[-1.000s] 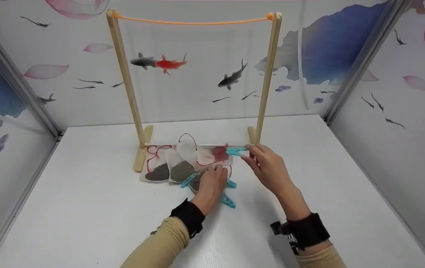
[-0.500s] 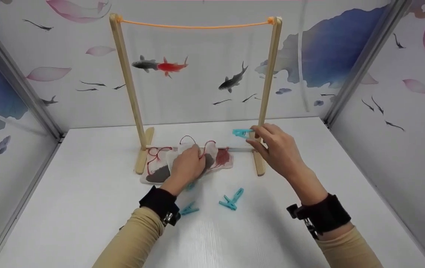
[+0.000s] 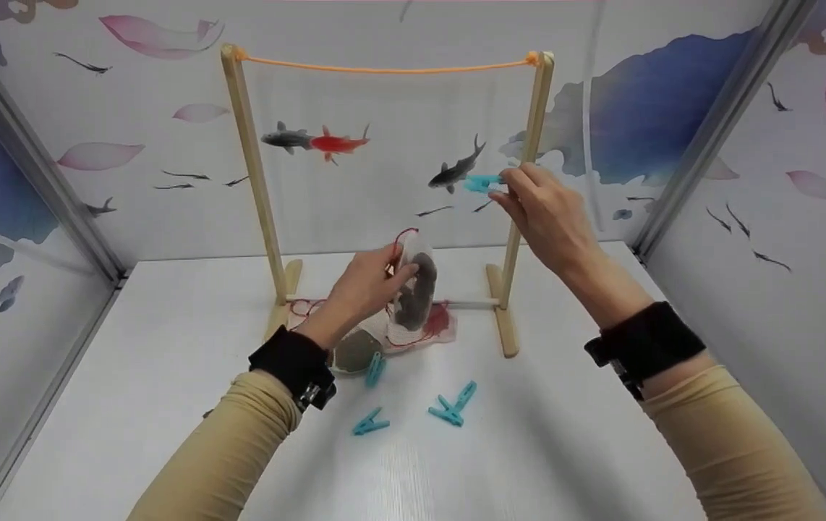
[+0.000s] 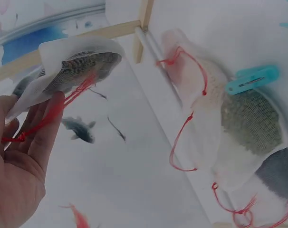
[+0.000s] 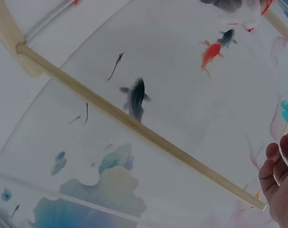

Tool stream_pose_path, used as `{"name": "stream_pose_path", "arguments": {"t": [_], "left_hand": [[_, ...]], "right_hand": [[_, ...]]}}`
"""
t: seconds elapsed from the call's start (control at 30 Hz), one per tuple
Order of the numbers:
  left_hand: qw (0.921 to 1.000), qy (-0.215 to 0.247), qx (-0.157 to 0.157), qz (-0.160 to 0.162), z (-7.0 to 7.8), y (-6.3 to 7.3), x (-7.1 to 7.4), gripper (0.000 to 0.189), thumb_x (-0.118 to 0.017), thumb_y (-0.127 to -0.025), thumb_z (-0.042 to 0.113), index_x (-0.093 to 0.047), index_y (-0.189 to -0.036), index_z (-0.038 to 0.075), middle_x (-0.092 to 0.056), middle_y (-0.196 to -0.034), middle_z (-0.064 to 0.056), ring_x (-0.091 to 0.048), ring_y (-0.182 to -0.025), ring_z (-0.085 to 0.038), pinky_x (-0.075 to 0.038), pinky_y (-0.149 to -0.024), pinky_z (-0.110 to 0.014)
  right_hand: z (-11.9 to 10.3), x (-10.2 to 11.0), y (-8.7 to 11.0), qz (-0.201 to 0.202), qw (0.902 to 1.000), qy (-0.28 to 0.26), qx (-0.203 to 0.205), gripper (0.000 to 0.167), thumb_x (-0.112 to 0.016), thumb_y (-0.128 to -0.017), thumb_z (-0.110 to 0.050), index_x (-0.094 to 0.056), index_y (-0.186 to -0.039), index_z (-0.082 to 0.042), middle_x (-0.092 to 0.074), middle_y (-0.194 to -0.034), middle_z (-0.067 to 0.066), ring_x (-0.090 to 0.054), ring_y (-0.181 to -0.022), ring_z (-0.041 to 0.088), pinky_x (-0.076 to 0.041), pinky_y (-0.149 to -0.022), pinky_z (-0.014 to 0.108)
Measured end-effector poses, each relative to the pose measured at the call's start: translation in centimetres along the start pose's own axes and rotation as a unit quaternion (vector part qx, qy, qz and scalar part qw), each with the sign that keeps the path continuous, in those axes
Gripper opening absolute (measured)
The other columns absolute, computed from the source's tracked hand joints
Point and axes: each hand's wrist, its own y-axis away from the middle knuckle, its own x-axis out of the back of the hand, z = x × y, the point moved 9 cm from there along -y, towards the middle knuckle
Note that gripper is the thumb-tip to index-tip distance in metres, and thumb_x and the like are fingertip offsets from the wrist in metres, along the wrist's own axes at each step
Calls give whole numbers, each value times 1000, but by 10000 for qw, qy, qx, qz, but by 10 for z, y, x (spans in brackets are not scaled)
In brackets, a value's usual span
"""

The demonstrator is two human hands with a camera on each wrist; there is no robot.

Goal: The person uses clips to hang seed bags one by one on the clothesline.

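My left hand (image 3: 364,284) pinches the upper part of a white mesh drawstring bag (image 3: 416,293) with dark filling, held up between the posts. In the left wrist view, this bag (image 4: 82,66) has its red cord (image 4: 53,111) trailing over the fingers. Between thumb and fingertips my right hand (image 3: 549,217) holds a blue clothespin (image 3: 482,184), in front of the right post. An orange cord (image 3: 384,70) runs above both hands, tied between the post tops. More mesh bags lie below, one with green filling (image 4: 251,121), one with dark grey (image 4: 281,173) and one reddish (image 3: 442,323).
A wooden frame stands on the white table (image 3: 565,449), with a left post (image 3: 254,166), a right post (image 3: 539,123) and a low white crossbar (image 3: 474,303). Several loose clothespins (image 3: 371,422) lie in front of it. Patterned panels (image 3: 384,210) enclose the back and sides.
My left hand has left the clothespins, taken hold of the dark-filled bag and lifted it off the pile. My right hand has risen with its clothespin toward the orange cord.
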Motion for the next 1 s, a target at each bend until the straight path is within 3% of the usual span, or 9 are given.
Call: {"name": "stream_pose_path", "arguments": {"t": [0.17, 0.33, 0.5, 0.77, 1.0], "left_hand": [[9971, -218, -537, 500, 31, -13, 21, 19, -59, -101, 23, -57, -113, 9, -72, -110, -11, -70, -94, -22, -59, -80, -37], [9880, -655, -916, 1062, 58, -23, 34, 21, -60, -101, 20, -59, -120, 10, -74, -113, -11, -72, -94, -24, -59, -81, -39], [9866, -748, -717, 1257, 77, -37, 44, 24, -58, -102, 24, -62, -125, 16, -75, -111, -9, -72, -94, -22, -58, -83, -37], [9815, -674, -659, 1666, 112, -60, 64, 23, -54, -104, 29, -66, -119, 16, -76, -109, -5, -71, -91, -17, -56, -80, -32], [9770, -236, -587, 2038, 131, -69, 76, 21, -57, -103, 24, -65, -120, 16, -74, -113, -2, -69, -92, -13, -55, -81, -24]], "right_hand": [[8, 26, -30, 336, 9993, 146, -51, 29, -56, -100, -29, -69, -101, -3, -60, -84, 17, -55, -74, 30, -45, -63, 35], [13, 52, -57, 491, 9978, 428, -131, 37, -53, -100, -34, -70, -102, -1, -63, -87, 20, -57, -76, 32, -46, -66, 34], [11, 64, -77, 404, 9959, 804, -48, 39, -51, -100, -35, -70, -102, 0, -68, -94, 20, -62, -83, 35, -54, -73, 44], [8, 65, -96, -146, 9914, 1298, -123, 36, -51, -101, -29, -68, -102, 3, -66, -93, 20, -56, -83, 34, -57, -80, 45], [7, 66, -97, -704, 9908, 1155, -4, 29, -55, -101, -19, -72, -106, 4, -67, -92, 21, -57, -86, 35, -55, -82, 46]]}}
